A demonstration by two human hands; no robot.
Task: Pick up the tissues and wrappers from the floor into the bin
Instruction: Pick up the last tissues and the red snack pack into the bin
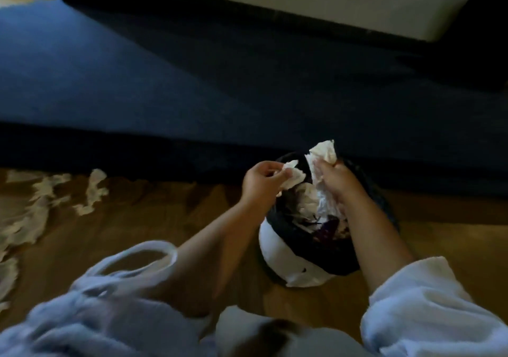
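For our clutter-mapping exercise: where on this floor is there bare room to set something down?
Bare wooden floor lies between the scattered tissues and the bin, and right of the bin. Crowded: over the bin, where left hand and right hand grip tissues.

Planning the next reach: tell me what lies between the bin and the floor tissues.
In the head view, only bare wooden floor, with the left forearm crossing over it.
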